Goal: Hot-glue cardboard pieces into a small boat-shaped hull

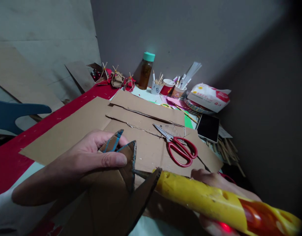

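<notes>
My left hand [91, 155] grips a folded brown cardboard piece [104, 196], thumb pressed over its upper part. Pointed tabs with blue lines stick up beside the fingers. My right hand [221, 183], partly hidden, is closed around a yellow hot glue gun [197, 193] with a red glow under its body. The gun's dark nozzle points left and meets or nearly meets the tab edge below my left thumb; exact contact is unclear. A dark-edged flap of the cardboard rises in front of the nozzle. Beyond my hands, red-handled scissors [181, 149] lie on flat cardboard sheets [146, 147].
At the back stand a bottle [145, 72] with a teal lid, a stick-filled cup [156, 88] and cups of pens. Small red and brown cardboard models [117, 78] sit back left. On the right are a dark-screened tablet [208, 127], a white-and-red package [208, 96] and wooden sticks [226, 150].
</notes>
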Demonstrator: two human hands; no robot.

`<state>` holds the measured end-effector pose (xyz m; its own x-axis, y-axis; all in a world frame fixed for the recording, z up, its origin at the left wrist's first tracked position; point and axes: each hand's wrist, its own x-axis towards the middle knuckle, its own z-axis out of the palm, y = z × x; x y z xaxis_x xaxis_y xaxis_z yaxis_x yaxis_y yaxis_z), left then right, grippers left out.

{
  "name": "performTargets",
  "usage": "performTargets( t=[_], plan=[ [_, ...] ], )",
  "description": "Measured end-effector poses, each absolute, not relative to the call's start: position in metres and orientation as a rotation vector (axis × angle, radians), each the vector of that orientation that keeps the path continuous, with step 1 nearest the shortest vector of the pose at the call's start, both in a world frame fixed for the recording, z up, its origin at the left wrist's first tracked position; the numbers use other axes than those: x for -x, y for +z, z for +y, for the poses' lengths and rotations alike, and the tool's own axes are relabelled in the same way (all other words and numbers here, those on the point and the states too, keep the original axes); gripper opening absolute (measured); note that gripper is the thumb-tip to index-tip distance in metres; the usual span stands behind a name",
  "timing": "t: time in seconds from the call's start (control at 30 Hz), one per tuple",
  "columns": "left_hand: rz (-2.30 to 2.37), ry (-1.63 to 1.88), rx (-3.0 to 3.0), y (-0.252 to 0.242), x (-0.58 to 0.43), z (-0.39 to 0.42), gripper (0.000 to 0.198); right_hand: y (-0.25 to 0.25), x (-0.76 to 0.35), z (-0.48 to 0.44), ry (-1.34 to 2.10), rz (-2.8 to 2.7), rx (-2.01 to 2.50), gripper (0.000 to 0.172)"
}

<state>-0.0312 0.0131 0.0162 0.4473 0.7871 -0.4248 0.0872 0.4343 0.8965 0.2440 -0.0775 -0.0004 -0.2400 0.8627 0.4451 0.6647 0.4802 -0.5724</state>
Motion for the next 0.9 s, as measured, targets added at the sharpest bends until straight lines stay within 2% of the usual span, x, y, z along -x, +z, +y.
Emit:
performTargets(
  t=[0.2,0.53,0.9],
  plan=[
    [0.966,0.575,-1.053,0.009,0.033,0.015,0.027,0.011,-0.244,-0.079,0.529,-1.945,1.251,0.041],
    [0.971,0.571,-1.124,0.009,0.035,0.017,0.029,0.009,-0.241,-0.08,0.584,-1.869,1.277,0.046],
    [0.951,0.584,-1.102,0.01,0.032,0.017,0.031,0.025,-0.249,-0.073,0.655,-2.066,1.243,0.039]
  ],
)
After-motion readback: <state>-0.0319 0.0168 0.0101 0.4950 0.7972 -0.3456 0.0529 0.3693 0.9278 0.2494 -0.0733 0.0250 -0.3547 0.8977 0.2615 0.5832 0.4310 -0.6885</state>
